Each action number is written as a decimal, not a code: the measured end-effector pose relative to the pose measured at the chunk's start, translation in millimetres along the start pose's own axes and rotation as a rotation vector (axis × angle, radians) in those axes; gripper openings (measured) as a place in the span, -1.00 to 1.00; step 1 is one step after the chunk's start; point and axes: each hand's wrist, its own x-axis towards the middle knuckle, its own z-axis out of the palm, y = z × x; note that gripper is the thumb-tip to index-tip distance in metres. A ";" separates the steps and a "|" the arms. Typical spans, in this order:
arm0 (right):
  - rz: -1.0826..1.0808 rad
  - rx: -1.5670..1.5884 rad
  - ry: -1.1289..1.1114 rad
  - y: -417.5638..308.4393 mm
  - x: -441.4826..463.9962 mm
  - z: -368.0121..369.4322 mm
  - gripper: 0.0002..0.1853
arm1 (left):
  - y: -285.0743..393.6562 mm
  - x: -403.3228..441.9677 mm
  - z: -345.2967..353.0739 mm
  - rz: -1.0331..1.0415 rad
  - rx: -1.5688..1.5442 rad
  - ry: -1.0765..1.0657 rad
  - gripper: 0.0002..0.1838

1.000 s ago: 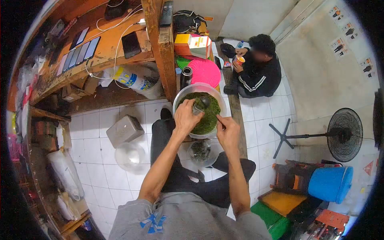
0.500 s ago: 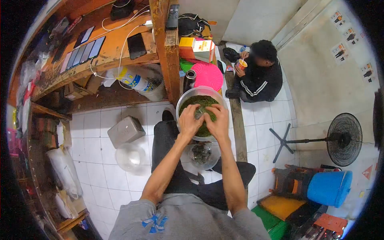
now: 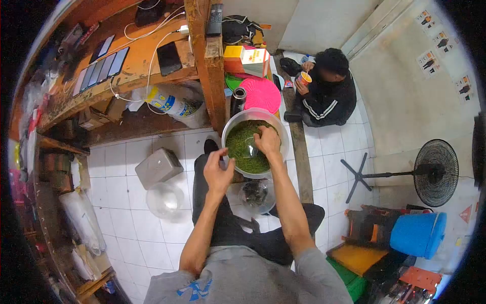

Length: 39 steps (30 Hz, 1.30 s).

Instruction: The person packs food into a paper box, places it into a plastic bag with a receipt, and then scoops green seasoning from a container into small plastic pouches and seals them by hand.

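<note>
A large whitish bowl (image 3: pixel 284 133) in front of me holds a loose green mass (image 3: pixel 255 164) of fine, shredded or grainy stuff. A small clear plastic piece (image 3: pixel 250 147), perhaps a cup or bag, lies on the green stuff. My right hand (image 3: pixel 268 141) reaches into the bowl beside it, fingers bent down and together at the green stuff; what they pinch is hidden. Outside the bowl's lower left rim is my left hand (image 3: pixel 218 169), thumb and fingers apart, with nothing in it. Below the bowl stands a clear container (image 3: pixel 257 196) with dark contents.
A dark metal flask (image 3: pixel 238 100) and a pink lid (image 3: pixel 261 95) sit beyond the bowl. At left are a grey box (image 3: pixel 158 168), a clear tub (image 3: pixel 164 200) and a shelf (image 3: pixel 136 66) with phones. A person (image 3: pixel 329 88) sits at right, near a fan (image 3: pixel 435 172).
My left hand has left the clear plastic piece and moved out over the bowl's left rim. My right hand has shifted up slightly, and the plastic piece now lies uncovered.
</note>
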 end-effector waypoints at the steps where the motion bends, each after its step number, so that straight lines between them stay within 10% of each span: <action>1: 0.029 -0.101 -0.017 0.6 5.1 9.6 -0.74 | -4.0 -4.9 -2.9 0.019 -0.017 -0.001 -0.64; 5: 0.109 -0.130 -0.224 10.7 21.1 24.3 -0.77 | -3.6 -16.2 -22.0 -0.022 0.011 -0.021 -0.64; 13: -0.133 0.436 0.215 -9.2 -31.7 -38.1 -0.95 | 4.1 -3.3 -17.3 -0.004 -0.039 -0.033 -0.61; 20: -0.095 0.631 0.418 -30.6 -56.5 -72.3 -0.90 | 22.7 38.6 31.5 0.064 -0.022 -0.201 -0.16; 24: -0.174 0.581 0.436 -28.5 -57.5 -68.0 -0.91 | 8.5 31.0 67.8 0.323 -0.185 -0.383 -0.19; 31: -0.165 0.686 0.398 -26.1 -70.2 -92.9 -0.90 | 31.5 35.8 34.4 -0.124 -0.472 -0.461 -0.44; 33: -0.140 0.723 0.365 -30.7 -76.6 -98.9 -0.89 | 18.5 34.1 48.9 0.155 -0.431 -0.366 -0.62; 39: 0.014 0.811 0.259 -44.8 -96.7 -130.3 -0.83 | 42.6 28.4 36.1 -0.146 -0.497 -0.463 -0.79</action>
